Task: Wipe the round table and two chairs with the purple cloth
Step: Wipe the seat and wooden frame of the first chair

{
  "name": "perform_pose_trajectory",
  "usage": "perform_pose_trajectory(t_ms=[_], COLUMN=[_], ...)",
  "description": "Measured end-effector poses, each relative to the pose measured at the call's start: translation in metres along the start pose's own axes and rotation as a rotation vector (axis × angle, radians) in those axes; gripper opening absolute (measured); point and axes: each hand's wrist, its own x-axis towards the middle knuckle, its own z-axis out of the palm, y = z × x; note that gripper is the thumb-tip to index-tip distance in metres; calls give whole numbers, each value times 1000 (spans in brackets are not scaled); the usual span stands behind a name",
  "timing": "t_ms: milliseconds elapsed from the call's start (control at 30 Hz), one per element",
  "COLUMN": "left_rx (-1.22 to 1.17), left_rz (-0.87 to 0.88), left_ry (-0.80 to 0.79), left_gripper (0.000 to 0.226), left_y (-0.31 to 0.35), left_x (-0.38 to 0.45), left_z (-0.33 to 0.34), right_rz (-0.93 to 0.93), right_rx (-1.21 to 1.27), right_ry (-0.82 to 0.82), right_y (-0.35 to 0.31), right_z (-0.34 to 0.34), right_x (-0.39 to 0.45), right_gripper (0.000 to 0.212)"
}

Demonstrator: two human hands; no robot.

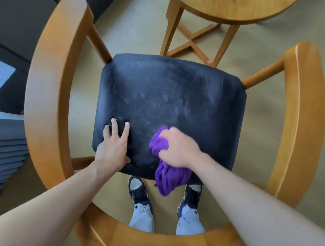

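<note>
A wooden chair (48, 64) with a curved armrest rail and a dark padded seat (169, 89) fills the view below me. My right hand (177, 148) grips the bunched purple cloth (168, 175) on the near right part of the seat; the cloth's loose end hangs over the seat's near edge. My left hand (113, 143) presses flat on the near left corner of the seat, fingers spread. Smudges and finger marks show on the seat's middle. The round wooden table (229, 9) stands beyond the chair at the top.
The table's crossed wooden legs (190, 41) stand just past the seat's far edge. My feet in dark shoes (137, 191) are on the floor under the chair's back rail. A stack of grey mats (4, 152) lies at the left. Dark wall and window frame are at top left.
</note>
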Motion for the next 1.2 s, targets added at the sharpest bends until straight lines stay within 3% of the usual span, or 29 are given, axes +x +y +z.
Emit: perform_pose_trajectory(t_ms=[100,167,200,267,367,400,433,500,600,667,733,800,867,933,1000,1100,1167,1200], left_rx=[7,12,15,19,17,13,7,-1,5,13,21,18,19,21,20,20,41,50], left_rz=[2,-8,-12,-9,-16,-16,-15,-12,-12,-10,-13,-8,-11,-16,-18,-13,-16,-15], left_ry=[12,25,36,46,39,42,47,58,60,61,63,48,48,56,58,28,29,27], left_gripper=[132,131,131,131,132,132,133,133,134,132,129,126,123,122,126,132,133,132], left_y=[1,1,1,2,2,2,1,0,1,2,2,2,2,2,3,4,5,5], left_x=[2,3,3,4,3,3,3,5,5,5,6,6,5,5,6,6,6,6], left_z=[5,9,11,13,14,13,13,15,17,19,20,20,19,18,18,19,19,19], right_rz=[248,458,475,271,-165,-204,-194,-95,264,448,351,26,-233,-254,-162,137,291,280], right_rx=[121,204,160,-33,-170,-195,-173,-70,182,250,30,-176,-248,-184,-40,128,80,6], right_ry=[449,530,501,332,-152,-241,-230,18,523,577,425,138,-191,-289,-79,370,440,403], right_y=[26,30,25,13,-9,-12,-11,-1,16,13,-7,-30,-49,-49,-39,-23,-29,-38], right_z=[-45,-48,-42,-18,4,2,-6,-26,-57,-60,-40,-9,14,9,-11,-45,-48,-42], right_x=[33,45,45,36,13,11,13,29,64,78,73,52,29,28,45,78,87,85], right_gripper=[48,50,49,45,28,20,17,30,45,48,48,48,41,24,25,48,55,54])
